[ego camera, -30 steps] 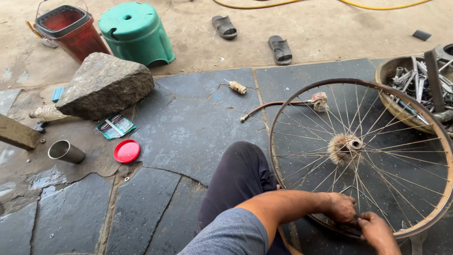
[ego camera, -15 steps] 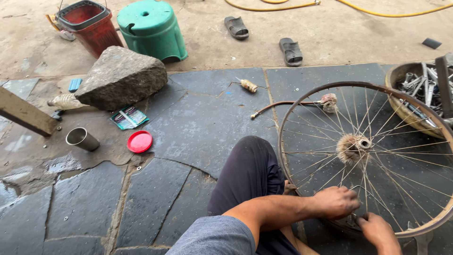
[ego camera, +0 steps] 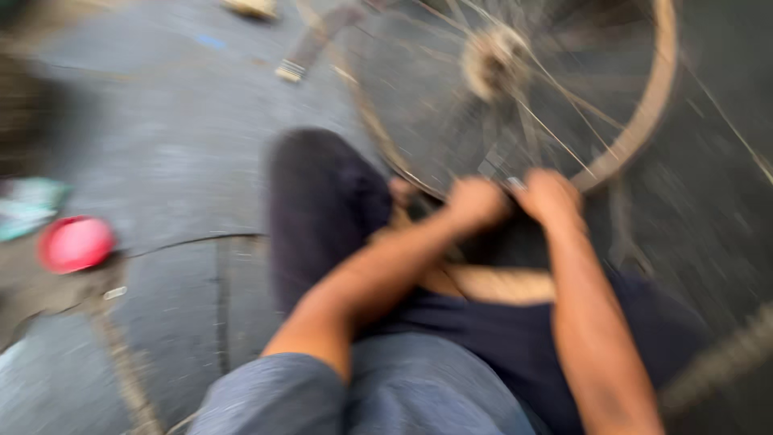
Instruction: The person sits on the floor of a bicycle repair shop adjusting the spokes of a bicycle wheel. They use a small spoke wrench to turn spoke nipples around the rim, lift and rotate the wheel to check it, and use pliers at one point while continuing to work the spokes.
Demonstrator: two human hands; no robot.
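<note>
The picture is heavily blurred by motion. A spoked bicycle wheel (ego camera: 644, 113) with a rusty rim and a hub (ego camera: 493, 58) lies in front of my knees. My left hand (ego camera: 475, 201) and my right hand (ego camera: 549, 196) are both closed at the near edge of the rim, close together, over the spokes. A small metal piece shows between them; the blur hides what each hand grips. My dark trousers (ego camera: 322, 209) and grey sleeve (ego camera: 274, 395) fill the lower middle.
A red round lid (ego camera: 74, 243) lies on the dark stone slabs (ego camera: 177, 145) at the left, with a greenish packet (ego camera: 28, 205) just above it. A bent rod (ego camera: 310, 48) lies at the top, left of the wheel.
The camera has swung down and closer, so the wheel and hands now fill the view. Both hands remain at the near rim. The bucket, stool and rock have left the frame.
</note>
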